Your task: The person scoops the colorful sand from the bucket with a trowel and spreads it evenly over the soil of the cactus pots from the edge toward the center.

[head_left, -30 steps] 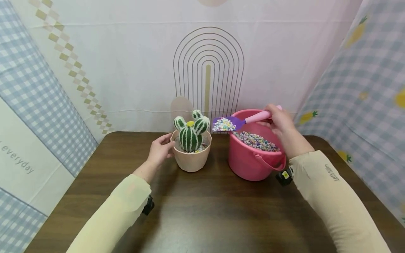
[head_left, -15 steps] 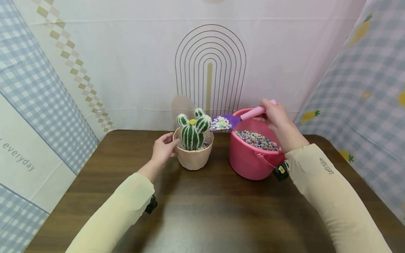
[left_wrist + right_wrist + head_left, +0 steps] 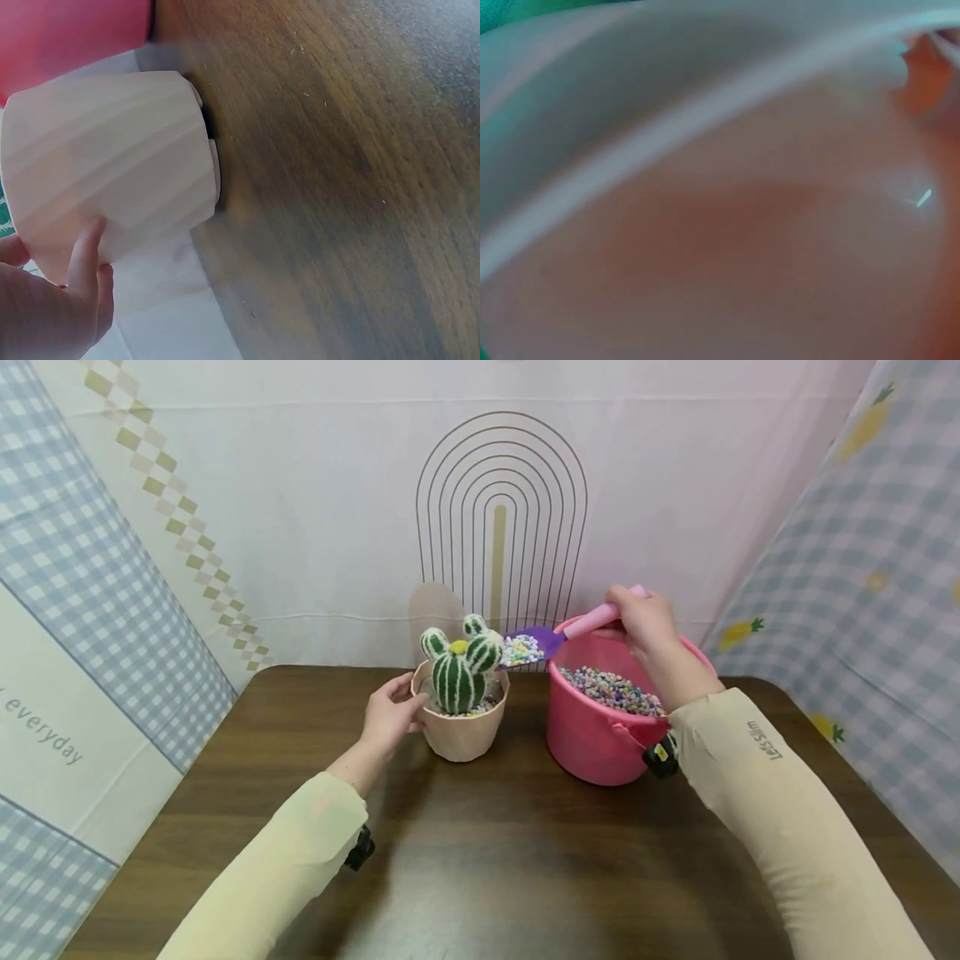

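A knitted-looking green and white cactus (image 3: 455, 687) stands in a peach flowerpot (image 3: 463, 742), with small stones around its base. My left hand (image 3: 388, 717) pinches the pot's left rim, thumb over the edge; in the left wrist view its fingers (image 3: 88, 259) lie against the outer wall. My right hand (image 3: 647, 625) grips the pink handle of a small shovel (image 3: 551, 641). Pastel pebbles (image 3: 521, 650) lie on its purple blade, whose tip overlaps the cactus's right arm close over the pot rim. The right wrist view is blurred by a close curved surface.
Right of the pot stands a pink bucket (image 3: 592, 750) part filled with coloured pebbles (image 3: 611, 690), its handle hanging at the front. Both stand near the back of a dark wooden table (image 3: 465, 860). A printed cloth (image 3: 315, 527) hangs behind them.
The right hand has carried the loaded shovel a little left and up, from over the bucket's edge to the pot's rim. The left hand keeps its place at the pot.
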A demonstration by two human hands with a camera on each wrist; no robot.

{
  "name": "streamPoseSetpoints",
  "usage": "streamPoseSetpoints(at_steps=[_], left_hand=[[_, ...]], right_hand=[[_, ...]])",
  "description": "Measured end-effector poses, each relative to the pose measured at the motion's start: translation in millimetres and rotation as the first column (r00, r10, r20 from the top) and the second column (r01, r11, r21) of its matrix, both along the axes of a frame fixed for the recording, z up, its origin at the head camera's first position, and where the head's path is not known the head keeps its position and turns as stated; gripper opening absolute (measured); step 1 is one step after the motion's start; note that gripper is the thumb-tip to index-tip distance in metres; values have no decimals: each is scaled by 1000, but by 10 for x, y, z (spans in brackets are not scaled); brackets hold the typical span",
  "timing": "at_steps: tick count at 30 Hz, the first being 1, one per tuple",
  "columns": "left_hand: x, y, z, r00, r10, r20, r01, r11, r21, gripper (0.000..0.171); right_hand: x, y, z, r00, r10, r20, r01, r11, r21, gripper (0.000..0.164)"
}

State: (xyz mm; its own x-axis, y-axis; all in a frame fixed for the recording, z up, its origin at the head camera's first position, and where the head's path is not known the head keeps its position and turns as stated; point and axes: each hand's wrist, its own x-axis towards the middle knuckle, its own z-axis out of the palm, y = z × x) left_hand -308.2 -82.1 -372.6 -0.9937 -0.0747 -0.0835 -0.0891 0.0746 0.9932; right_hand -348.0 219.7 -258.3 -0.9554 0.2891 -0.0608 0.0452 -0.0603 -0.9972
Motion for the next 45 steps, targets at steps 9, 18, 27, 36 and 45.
streamPoseSetpoints(at_steps=[9, 18, 27, 36, 45], left_hand=[[-3, 7, 3, 1000, 7, 8, -7, 1000, 2, 51], [72, 42, 12, 999, 38, -30, -41, 995, -91, 50], [118, 91, 15, 997, 51, -49, -59, 985, -164, 51], [-2, 15, -16, 999, 50, -3, -50, 997, -60, 46], [-21, 12, -10, 992, 125, -22, -126, 991, -40, 37]], right_hand=[[-8, -21, 8, 1000, 14, 8, -14, 999, 48, 15], [-14, -26, 12, 1000, 11, 10, -12, 997, 77, 16], [-1, -58, 45, 1000, 19, -7, -17, 978, 210, 9], [20, -99, 90, 1000, 9, -19, -3, 965, 262, 7], [38, -122, 119, 998, 7, -64, 11, 961, 277, 12]])
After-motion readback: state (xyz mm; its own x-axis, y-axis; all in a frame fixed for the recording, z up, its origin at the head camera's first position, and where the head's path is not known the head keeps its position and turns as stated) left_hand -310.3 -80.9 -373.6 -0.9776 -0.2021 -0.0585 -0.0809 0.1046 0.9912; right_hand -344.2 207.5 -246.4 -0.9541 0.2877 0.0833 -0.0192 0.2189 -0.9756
